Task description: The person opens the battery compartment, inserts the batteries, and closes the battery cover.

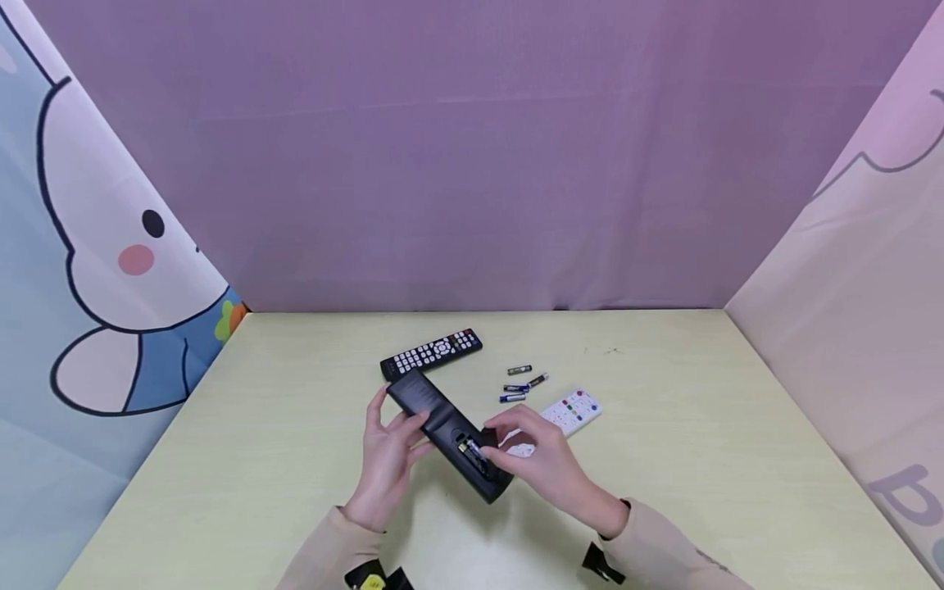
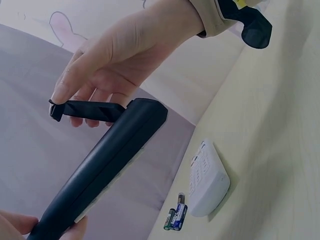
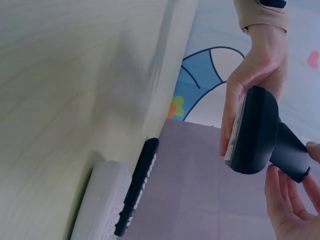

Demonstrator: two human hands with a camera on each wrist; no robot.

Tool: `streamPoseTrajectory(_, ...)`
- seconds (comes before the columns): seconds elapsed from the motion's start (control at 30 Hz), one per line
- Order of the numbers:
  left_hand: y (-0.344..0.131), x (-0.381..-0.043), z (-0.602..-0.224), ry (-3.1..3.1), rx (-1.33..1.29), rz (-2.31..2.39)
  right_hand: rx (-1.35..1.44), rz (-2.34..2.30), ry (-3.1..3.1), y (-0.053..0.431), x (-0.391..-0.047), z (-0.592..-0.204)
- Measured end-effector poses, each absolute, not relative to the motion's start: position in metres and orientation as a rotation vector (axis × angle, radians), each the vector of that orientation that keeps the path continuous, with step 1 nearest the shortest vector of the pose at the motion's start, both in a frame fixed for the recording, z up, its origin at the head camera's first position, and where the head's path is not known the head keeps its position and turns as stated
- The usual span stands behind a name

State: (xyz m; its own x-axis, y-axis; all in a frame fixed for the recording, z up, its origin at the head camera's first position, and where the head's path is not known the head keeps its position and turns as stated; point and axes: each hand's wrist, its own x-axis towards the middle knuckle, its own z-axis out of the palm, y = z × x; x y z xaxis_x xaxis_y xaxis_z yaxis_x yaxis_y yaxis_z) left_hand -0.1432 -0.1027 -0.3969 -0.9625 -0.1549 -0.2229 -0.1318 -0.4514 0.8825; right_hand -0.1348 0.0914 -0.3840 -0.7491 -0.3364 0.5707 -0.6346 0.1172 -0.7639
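My left hand (image 1: 385, 467) holds a black remote control (image 1: 420, 395) above the table, back side up and tilted. Its battery compartment is uncovered, and at least one battery (image 1: 470, 448) shows inside. Between thumb and fingers my right hand (image 1: 544, 460) pinches the black battery cover (image 1: 489, 437) at the compartment's side. In the left wrist view the cover (image 2: 92, 110) stands out at an angle from the remote's end, its inner end touching or very near the body. The right wrist view shows the cover (image 3: 290, 151) slanting away from the remote (image 3: 255, 131) too.
Several loose batteries (image 1: 514, 388) lie on the table (image 1: 295, 426) beyond my right hand. A white remote (image 1: 574, 411) lies near them, partly behind that hand. Another black remote (image 1: 433, 353) lies buttons up behind the held one. Fabric walls (image 1: 472, 188) border the table.
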Motion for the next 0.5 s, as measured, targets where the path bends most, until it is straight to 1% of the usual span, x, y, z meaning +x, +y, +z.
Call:
streamPoseTrajectory(0.2, -0.1024, -0.1439, -0.3967, -1.643, 0.434, -2.622, 0.999, 1.578, -2.129, 0.0876, -0.1309, -0.3724)
streamPoseTrajectory(0.5, -0.1022, -0.1449, -0.3981, -1.629, 0.441, -2.622, 1.079, 1.496, -2.173, 0.0868, -0.1350, -0.3725)
